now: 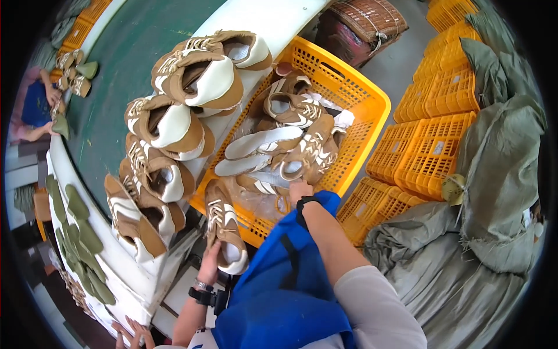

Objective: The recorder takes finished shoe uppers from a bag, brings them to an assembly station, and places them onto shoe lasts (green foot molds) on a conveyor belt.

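My left hand (210,262) grips a brown sneaker (224,224) with white laces, stripes and heel, in front of the yellow crate's near wall. My right hand (300,191) reaches into the yellow crate (363,125), its fingers curled down by a grey insole (272,176). What those fingers pinch is hidden. Around it in the crate lie more brown sneakers (314,145), two pale insoles (264,143) and clear plastic wrapping (256,202). Several matching sneakers (174,125) stand piled along the table edge, left of the crate.
A green-topped table (128,58) with a white rim lies to the left. Olive shoe-shaped pieces (81,244) rest on its white side. Another person's hands (52,96) work at far left. Stacked yellow crates (436,145) and grey-green sacks (500,168) stand at right; a wicker basket (369,20) behind.
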Tool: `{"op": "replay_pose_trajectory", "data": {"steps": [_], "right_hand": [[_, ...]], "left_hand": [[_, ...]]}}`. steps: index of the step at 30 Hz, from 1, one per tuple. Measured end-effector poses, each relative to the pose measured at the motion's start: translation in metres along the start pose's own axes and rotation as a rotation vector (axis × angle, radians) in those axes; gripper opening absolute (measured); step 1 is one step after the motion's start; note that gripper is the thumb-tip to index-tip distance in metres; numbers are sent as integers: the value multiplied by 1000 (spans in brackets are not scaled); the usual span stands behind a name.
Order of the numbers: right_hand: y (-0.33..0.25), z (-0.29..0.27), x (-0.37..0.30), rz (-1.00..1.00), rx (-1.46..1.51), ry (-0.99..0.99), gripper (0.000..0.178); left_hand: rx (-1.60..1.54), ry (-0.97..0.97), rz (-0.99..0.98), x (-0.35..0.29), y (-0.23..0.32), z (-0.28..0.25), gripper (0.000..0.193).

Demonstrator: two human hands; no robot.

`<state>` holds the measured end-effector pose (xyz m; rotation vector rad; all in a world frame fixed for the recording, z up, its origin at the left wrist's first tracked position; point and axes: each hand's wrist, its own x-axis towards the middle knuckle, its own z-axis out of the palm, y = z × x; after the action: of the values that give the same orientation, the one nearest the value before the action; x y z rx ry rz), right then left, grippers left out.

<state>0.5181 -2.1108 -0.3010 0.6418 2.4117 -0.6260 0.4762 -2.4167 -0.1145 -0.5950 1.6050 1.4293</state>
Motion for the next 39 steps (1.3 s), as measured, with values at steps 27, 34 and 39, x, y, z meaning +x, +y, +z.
{"op": "replay_pose_trajectory", "data": {"steps": [27, 34, 39], "right_hand": [[-57, -253, -164, -165, 672, -361, 46], [-74, -193, -136, -305, 630, -183, 45], [-70, -190, -124, -428, 574, -212, 39]], "left_hand": [[366, -554, 331, 36, 51, -11, 60], [319, -773, 279, 10, 50, -3, 79], [131, -818, 46, 4, 46, -4, 81]]}}
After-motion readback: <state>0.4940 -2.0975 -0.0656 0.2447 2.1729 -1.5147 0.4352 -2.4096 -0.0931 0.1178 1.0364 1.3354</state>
